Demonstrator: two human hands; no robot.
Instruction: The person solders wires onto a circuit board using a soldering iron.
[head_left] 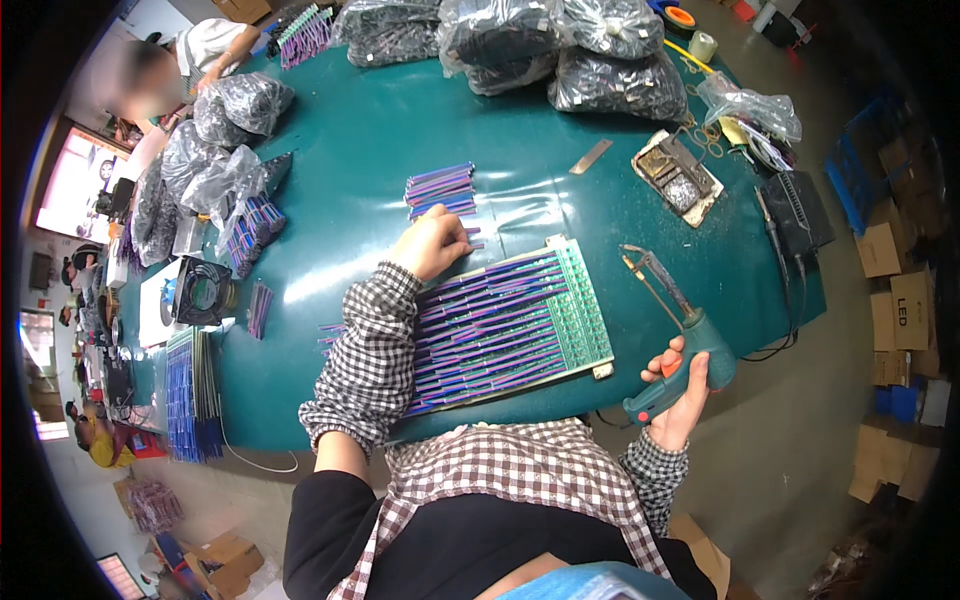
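On the counter (350,170), wires (480,335) span most rows of the circuit-board panel (588,320), work apparently well advanced; a loose wire bundle (440,188) remains beyond. Left hand (430,243): curled at the bundle, pinch indeterminable; right hand (685,385): wrapped around a soldering gun (711,360).

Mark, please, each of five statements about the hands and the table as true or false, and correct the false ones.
1. The right hand holds a green soldering gun. True.
2. The left hand touches the black fan. False: it is at the near end of a small pile of purple and blue wires.
3. More wires lie across the green circuit-board panel. True.
4. The black box with cables stands near the table's left edge. False: it is near the right edge.
5. Plastic bags with dark contents lie on the far side. True.
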